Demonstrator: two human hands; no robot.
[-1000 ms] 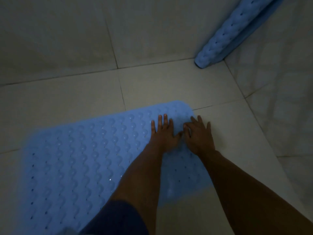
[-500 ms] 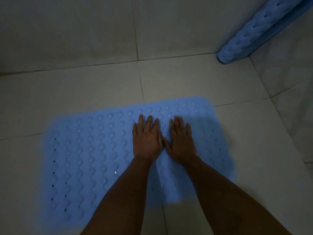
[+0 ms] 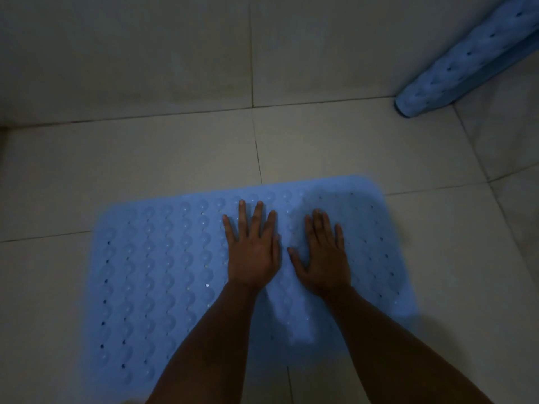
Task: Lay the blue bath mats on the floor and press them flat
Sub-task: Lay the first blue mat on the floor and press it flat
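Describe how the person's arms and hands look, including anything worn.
Both forearms are bare as far as the frame shows, with no sleeves in view. The left hand and right hand wear no gloves, and no rings, watch or bracelets show in this dim light.

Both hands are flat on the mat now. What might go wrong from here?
1. The left hand and right hand press only the mat's far middle; the near and left parts may stay unstuck.
2. The dim light could hide raised edges.
3. The rolled mat leaning in the corner might tip or get forgotten.
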